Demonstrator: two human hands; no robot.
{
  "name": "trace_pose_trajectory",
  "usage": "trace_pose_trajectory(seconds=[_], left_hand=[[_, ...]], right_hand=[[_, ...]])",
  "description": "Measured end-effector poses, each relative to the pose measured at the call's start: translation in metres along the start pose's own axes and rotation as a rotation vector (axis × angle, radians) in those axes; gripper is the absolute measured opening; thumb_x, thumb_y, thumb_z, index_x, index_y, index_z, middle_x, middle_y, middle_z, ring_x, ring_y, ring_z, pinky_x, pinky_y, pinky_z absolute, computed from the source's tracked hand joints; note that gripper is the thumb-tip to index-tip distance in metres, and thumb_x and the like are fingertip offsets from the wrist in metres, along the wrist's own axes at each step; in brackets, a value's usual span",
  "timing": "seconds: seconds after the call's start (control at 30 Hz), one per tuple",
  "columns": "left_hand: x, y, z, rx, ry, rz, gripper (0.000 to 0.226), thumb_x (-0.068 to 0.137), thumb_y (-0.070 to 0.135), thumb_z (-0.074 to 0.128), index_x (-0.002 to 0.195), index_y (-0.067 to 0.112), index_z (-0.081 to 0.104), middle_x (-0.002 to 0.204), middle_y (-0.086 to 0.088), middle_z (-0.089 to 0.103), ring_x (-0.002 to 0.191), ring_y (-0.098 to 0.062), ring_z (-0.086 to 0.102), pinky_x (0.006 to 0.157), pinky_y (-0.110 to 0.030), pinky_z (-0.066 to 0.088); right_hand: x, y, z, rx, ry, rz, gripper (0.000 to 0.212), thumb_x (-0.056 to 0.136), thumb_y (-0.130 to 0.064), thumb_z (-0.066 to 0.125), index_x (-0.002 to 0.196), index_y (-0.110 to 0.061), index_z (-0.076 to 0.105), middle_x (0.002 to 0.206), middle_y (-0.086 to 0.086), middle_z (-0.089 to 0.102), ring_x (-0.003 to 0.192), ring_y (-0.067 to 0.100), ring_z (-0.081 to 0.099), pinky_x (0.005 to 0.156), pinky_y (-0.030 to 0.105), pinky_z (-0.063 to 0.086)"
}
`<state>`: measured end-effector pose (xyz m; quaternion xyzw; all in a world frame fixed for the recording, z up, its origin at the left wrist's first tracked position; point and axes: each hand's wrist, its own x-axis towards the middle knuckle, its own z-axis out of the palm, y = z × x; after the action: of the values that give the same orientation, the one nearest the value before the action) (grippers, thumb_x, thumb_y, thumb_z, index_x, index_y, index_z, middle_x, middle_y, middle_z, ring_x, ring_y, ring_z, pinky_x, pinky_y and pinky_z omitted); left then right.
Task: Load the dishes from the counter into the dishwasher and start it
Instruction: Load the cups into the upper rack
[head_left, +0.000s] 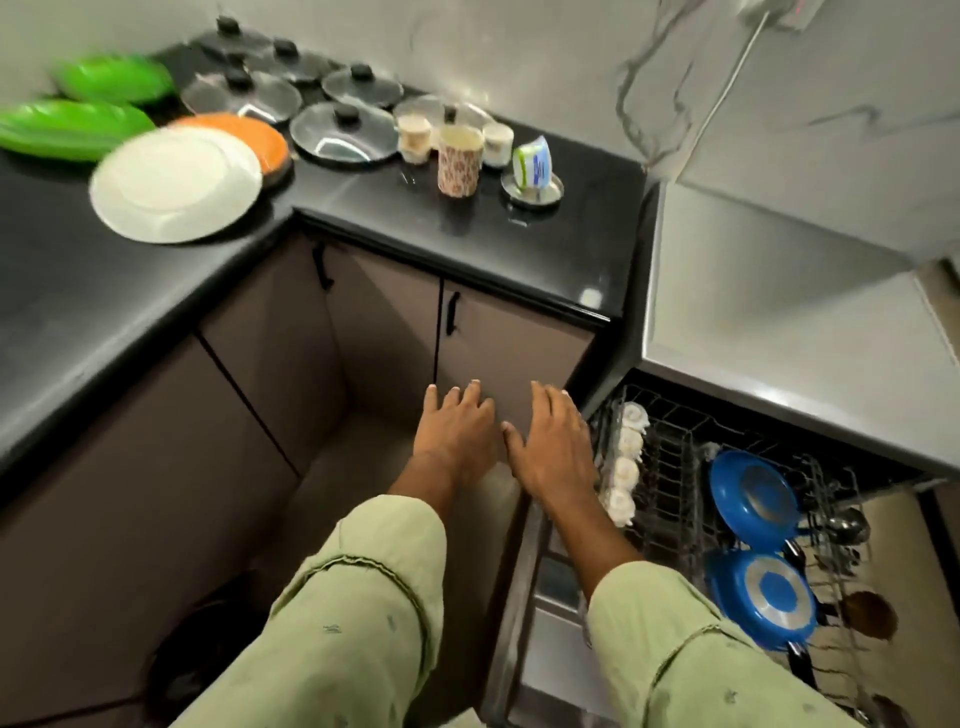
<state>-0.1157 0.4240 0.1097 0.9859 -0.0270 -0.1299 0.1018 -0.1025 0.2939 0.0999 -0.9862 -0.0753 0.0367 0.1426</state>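
Black counter (156, 291) bears plates; dishwasher rack (670, 457) holds blue pans (756, 499).

The single view sits at head height and looks steeply down and forward into a kitchen corner, its wide lens bending the edges. The black tabletop (363, 208) fills the upper left at middle distance. The open dishwasher rack (670, 457) lies lower right, and two green sleeves (363, 597) enter close from the bottom edge.
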Motion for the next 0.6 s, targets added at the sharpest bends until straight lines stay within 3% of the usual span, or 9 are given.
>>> trace_pose_trajectory(seconds=[0.27, 0.6], left_hand=[[0.019, -0.091, -0.06, 0.046, 0.13, -0.04, 0.045, 0.1, 0.03, 0.041, 0.143, 0.017, 0.042, 0.163, -0.01, 0.019, 0.15, -0.029, 0.019, 0.121, -0.055, 0.01], [0.083, -0.14, -0.093, 0.074, 0.11, -0.042, 0.055, 0.102, 0.03, 0.043, 0.154, 0.02, 0.026, 0.165, -0.009, 0.011, 0.152, -0.03, 0.009, 0.122, -0.054, 0.009]], right_hand=[[0.058, -0.086, -0.024, 0.044, 0.146, -0.037, 0.072, 0.096, -0.048, 0.048, 0.154, -0.015, 0.022, 0.16, 0.009, 0.024, 0.149, 0.026, 0.016, 0.122, 0.041, 0.016], [0.15, -0.124, -0.025, 0.114, 0.161, -0.043, 0.07, 0.097, -0.046, 0.05, 0.154, -0.017, 0.02, 0.16, 0.007, 0.023, 0.149, 0.023, 0.015, 0.122, 0.039, 0.017]])
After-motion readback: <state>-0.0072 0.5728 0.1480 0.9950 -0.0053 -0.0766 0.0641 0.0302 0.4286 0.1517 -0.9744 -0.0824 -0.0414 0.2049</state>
